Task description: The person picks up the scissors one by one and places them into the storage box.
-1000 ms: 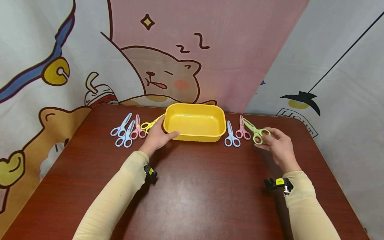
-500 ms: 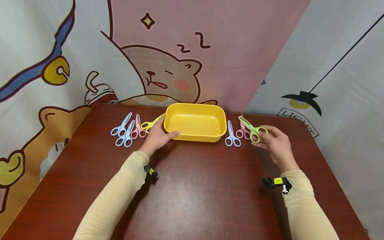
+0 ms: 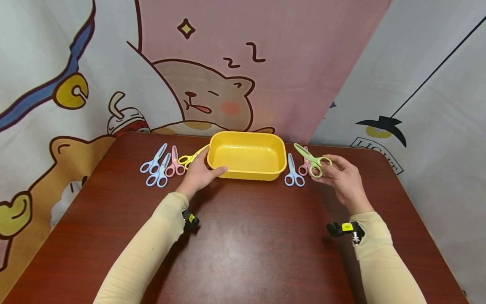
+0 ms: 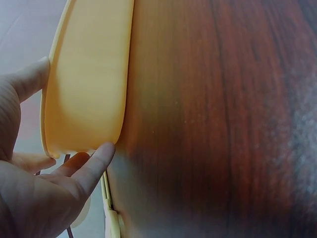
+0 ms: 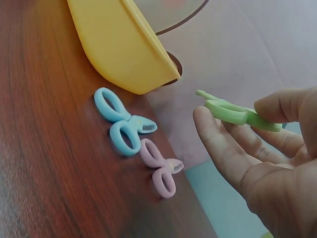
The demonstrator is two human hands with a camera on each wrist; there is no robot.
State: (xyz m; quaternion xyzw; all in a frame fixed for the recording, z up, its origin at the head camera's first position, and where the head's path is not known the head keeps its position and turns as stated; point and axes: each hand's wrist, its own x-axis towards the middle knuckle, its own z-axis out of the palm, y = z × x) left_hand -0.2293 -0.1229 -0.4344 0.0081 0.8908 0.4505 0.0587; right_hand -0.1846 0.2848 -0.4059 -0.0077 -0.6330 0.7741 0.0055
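My left hand (image 3: pixel 199 174) holds a yellow plastic bin (image 3: pixel 250 174) at its left front corner, thumb along the front wall and fingers at the end wall. In the left wrist view, fingertips touch the bin (image 4: pixel 89 74). Off to the right, my right hand (image 3: pixel 346 179) pinches green scissors (image 3: pixel 305 153) by a handle, blades pointing left toward the bin. The right wrist view shows these scissors (image 5: pixel 228 113) between thumb and fingers, raised above the tabletop. Beneath them lie pink scissors (image 5: pixel 168 165), partly covered in the head view, beside light blue scissors (image 3: pixel 291 171).
Left of the bin lie two light blue scissors (image 3: pixel 155 160), one pink pair (image 3: pixel 174 161) and a yellow pair (image 3: pixel 192 157), partly behind my left hand. The brown table (image 3: pixel 243 236) ends at a printed cloth backdrop (image 3: pixel 296 63) close behind the bin.
My right hand has moved left with the green scissors, which now pass over the pink pair toward the bin. The left hand and bin stay in place.
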